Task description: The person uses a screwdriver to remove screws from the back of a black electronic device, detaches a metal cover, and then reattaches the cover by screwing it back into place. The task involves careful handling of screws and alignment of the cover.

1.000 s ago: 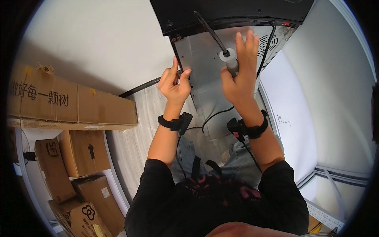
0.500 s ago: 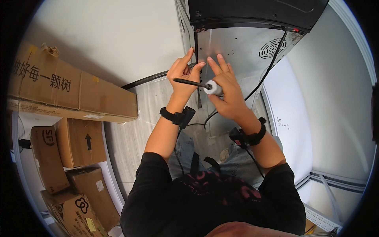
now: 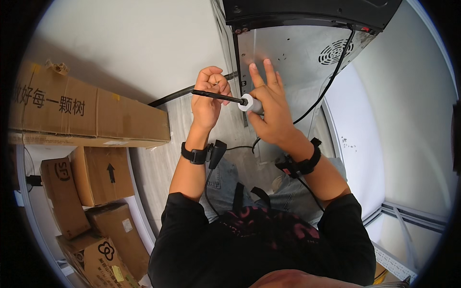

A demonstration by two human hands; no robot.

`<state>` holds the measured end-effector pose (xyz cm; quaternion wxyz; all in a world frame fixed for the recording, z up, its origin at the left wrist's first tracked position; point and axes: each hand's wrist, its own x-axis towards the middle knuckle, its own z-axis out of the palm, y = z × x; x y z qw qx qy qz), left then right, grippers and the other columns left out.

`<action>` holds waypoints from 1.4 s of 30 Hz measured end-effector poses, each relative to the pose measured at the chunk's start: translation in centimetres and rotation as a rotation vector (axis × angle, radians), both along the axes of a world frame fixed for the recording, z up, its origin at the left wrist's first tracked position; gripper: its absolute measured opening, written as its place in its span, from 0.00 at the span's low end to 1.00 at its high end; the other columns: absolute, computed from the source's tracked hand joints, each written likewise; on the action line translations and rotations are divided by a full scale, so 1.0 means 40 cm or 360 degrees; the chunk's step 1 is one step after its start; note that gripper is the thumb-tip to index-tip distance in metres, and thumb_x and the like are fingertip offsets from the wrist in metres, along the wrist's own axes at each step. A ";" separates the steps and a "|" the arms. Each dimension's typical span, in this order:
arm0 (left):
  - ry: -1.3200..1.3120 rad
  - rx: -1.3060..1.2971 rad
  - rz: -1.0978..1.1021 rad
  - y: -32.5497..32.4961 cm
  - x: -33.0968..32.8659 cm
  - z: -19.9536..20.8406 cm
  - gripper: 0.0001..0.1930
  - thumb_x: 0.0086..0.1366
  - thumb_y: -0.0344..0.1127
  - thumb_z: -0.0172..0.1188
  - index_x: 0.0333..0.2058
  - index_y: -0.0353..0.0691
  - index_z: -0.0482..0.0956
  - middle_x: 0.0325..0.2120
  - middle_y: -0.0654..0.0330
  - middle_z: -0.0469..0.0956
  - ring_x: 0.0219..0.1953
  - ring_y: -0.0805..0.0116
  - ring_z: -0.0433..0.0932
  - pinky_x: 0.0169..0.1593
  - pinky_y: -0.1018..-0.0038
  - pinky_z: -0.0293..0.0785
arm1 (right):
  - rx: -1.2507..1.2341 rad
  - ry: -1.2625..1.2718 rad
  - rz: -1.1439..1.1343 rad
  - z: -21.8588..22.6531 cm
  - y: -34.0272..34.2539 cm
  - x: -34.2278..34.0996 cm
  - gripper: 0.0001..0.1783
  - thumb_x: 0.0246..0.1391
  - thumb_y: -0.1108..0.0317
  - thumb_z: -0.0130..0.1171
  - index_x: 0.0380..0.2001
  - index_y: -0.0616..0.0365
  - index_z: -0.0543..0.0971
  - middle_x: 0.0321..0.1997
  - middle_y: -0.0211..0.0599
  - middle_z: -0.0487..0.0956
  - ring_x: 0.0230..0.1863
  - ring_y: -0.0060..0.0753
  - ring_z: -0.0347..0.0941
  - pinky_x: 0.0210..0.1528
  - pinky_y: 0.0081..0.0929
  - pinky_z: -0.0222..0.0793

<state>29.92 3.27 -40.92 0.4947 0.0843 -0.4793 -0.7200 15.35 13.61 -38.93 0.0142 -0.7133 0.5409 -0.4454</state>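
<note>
My right hand [image 3: 273, 108] grips a screwdriver [image 3: 250, 103] by its pale handle, between the thumb and the bent fingers. Two or more of its other fingers stretch out toward a bare metal panel [image 3: 283, 53]. The black shaft points left and passes in front of my left hand [image 3: 209, 98]. That hand's fingers curl inward beside the panel's left edge. Whether they hold something small is hidden. The panel belongs to a machine with a black upper part [image 3: 307, 12] and a round vent grille [image 3: 336, 52].
A black cable [image 3: 331, 79] hangs from the machine's upper right and loops down to the floor [image 3: 151, 168]. On the left, a long cardboard box [image 3: 91, 108] lies above several smaller cartons [image 3: 108, 175]. A white wall [image 3: 139, 43] stands behind, at the left.
My left hand has drawn back to the left, away from the panel, and its stretched index finger and thumb have curled in. The screwdriver has shifted slightly left with my right hand.
</note>
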 end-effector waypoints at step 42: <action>0.0813 0.0350 0.0155 0.080 0.080 0.082 0.09 0.62 0.45 0.58 0.33 0.48 0.79 0.32 0.67 0.76 0.37 0.72 0.67 0.45 0.73 0.65 | -0.0131 0.0290 -0.0241 0.012 -0.010 0.030 0.10 0.33 0.81 0.49 0.26 0.61 0.69 0.65 0.54 0.63 0.69 0.64 0.49 0.46 0.37 0.71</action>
